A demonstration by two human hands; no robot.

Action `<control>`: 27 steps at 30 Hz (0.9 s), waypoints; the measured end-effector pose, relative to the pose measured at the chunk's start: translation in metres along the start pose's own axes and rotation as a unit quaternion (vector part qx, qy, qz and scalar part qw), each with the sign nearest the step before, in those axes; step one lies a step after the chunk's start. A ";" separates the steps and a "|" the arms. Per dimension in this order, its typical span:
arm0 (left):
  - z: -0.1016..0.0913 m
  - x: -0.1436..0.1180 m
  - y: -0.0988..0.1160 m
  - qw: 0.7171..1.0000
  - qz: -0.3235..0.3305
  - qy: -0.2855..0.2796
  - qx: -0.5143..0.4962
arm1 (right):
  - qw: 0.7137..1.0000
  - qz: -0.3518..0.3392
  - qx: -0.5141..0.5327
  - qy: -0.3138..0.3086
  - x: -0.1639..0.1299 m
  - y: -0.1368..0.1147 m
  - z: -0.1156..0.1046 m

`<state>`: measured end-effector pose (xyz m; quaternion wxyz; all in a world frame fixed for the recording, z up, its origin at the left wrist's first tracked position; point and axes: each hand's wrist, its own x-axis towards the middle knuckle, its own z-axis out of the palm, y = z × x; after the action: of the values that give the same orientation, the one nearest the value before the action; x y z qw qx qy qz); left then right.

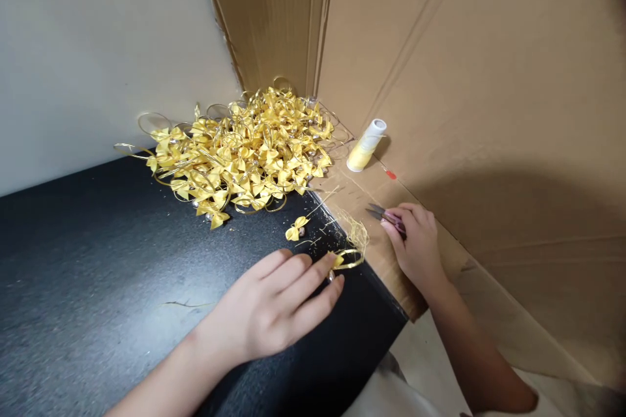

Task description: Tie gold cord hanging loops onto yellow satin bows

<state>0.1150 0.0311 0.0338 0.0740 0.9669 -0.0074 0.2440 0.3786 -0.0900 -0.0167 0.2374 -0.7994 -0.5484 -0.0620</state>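
A small gold ribbon bow (342,259) with its wire loop is pinched by the left hand (274,309) at lower centre of the frame, on the black tabletop (73,273). It seems light, soft and easily crushed; the loop is probably best gripped. Small snips (384,215) are held closed in the right hand (415,244). A heap of bows (239,153) and a thread spool (366,144) lie further up.

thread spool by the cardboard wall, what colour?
The thread spool carries pale yellow thread on a white core with a white top end. Head view shows it, the only one.
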 end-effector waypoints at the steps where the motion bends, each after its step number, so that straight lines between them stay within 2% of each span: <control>1: 0.000 -0.001 -0.002 0.999 -0.027 0.012 -0.032 | 1.000 0.000 -0.008 0.007 0.000 0.000 0.000; 3: 0.000 -0.003 -0.005 0.984 -0.119 0.049 -0.120 | 1.000 0.006 -0.018 0.025 0.000 -0.002 0.000; 5: 0.001 -0.004 -0.005 0.946 -0.235 0.079 -0.211 | 0.999 0.014 0.005 0.041 0.001 -0.009 -0.003; 7: 0.001 -0.004 -0.003 0.898 -0.326 0.092 -0.281 | 0.995 0.022 0.097 0.023 0.004 -0.025 -0.007; 8: 0.001 -0.004 -0.001 0.878 -0.354 0.092 -0.308 | 0.984 0.024 0.174 -0.011 0.006 -0.036 -0.009; 9: 0.000 -0.004 0.000 0.864 -0.370 0.090 -0.331 | 0.963 0.024 0.260 -0.069 0.008 -0.049 -0.010; 10: -0.002 -0.004 0.002 0.854 -0.376 0.088 -0.350 | 0.927 0.021 0.350 -0.134 0.011 -0.064 -0.011; 12: -0.005 -0.007 0.005 0.845 -0.374 0.090 -0.373 | 0.840 0.001 0.480 -0.251 0.019 -0.092 -0.011; 14: -0.009 -0.014 0.008 0.844 -0.367 0.096 -0.379 | 0.800 0.005 0.529 -0.283 0.029 -0.116 -0.008; 16: -0.012 -0.023 0.012 0.831 -0.372 0.117 -0.395 | 0.780 0.017 0.555 -0.288 0.041 -0.133 -0.007; 17: -0.013 -0.028 0.014 0.816 -0.381 0.135 -0.414 | 0.771 0.019 0.565 -0.294 0.046 -0.140 -0.007; 21: -0.017 -0.042 0.020 0.719 -0.425 0.216 -0.505 | 0.745 -0.011 0.576 -0.337 0.060 -0.159 -0.011; 27: -0.022 -0.037 0.019 0.582 -0.521 0.235 -0.578 | 0.744 -0.055 0.586 -0.318 0.064 -0.175 -0.011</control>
<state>0.0712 0.0147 0.0377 0.7311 0.4663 0.3762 0.3264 0.2465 0.0098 0.0703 0.4667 -0.4448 -0.5638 0.5163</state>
